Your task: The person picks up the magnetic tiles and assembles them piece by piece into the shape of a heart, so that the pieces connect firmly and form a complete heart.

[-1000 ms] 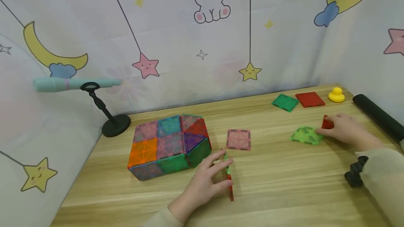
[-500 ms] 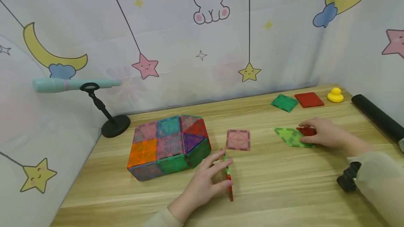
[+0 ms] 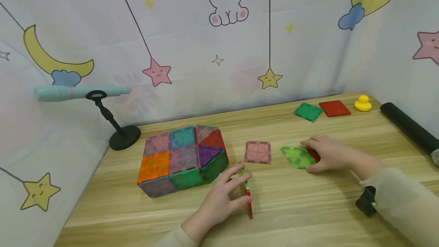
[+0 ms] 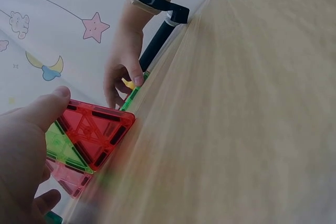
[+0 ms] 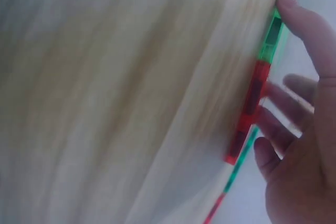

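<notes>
In the head view my left hand rests its outspread fingers against a panel of magnetic tiles standing on edge. The left wrist view shows that panel's red triangle and green triangle, with the thumb at the red one's upper corner. My right hand grips a low-lying piece of joined magnetic tiles, with green triangles and a red part mostly under the fingers. Seen from the right wrist, the thumb is on its green edge and the fingers are by the red edge.
A box-shaped build of coloured tiles stands left of the hands. A pink square tile lies between. Farther back are a green tile, a red tile, a yellow duck, a black tube and a microphone stand.
My right hand has slid left across the table with the green and red tiles, bringing them near the pink square. My left hand and the standing panel have stayed put.
</notes>
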A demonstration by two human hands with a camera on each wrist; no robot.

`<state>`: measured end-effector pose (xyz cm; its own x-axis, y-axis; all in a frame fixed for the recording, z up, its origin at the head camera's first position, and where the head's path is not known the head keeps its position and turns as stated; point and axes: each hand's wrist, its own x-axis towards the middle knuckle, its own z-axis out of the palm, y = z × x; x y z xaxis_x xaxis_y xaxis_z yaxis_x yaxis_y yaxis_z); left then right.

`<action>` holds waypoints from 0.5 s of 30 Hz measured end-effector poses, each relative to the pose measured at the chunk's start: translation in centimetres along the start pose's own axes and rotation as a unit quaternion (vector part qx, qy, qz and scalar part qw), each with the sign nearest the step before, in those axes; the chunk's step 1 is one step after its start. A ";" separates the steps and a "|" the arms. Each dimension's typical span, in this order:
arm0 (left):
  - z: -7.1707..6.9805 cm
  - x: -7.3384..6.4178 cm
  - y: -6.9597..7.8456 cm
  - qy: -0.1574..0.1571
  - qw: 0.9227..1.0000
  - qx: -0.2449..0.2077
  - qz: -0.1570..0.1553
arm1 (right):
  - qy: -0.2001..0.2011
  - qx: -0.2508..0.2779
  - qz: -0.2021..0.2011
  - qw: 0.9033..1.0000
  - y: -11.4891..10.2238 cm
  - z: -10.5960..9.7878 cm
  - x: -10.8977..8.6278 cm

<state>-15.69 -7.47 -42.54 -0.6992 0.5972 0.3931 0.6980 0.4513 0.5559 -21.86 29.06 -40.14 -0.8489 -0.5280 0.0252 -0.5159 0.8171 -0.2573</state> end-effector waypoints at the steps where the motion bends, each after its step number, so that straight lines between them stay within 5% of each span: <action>1: 0.0 0.0 0.0 0.000 1.000 0.000 0.001 | -0.001 -0.002 -0.002 1.000 -0.3 0.0 0.0; 15: 0.0 0.0 -0.1 0.002 1.000 0.012 0.005 | -0.023 0.012 0.005 1.000 -3.9 0.5 0.4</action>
<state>-15.70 -7.52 -42.59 -0.6923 0.5995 0.4016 0.7087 0.4603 0.5346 -20.12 25.58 -39.63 -0.8476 -0.5302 -0.0212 -0.5039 0.8169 -0.2806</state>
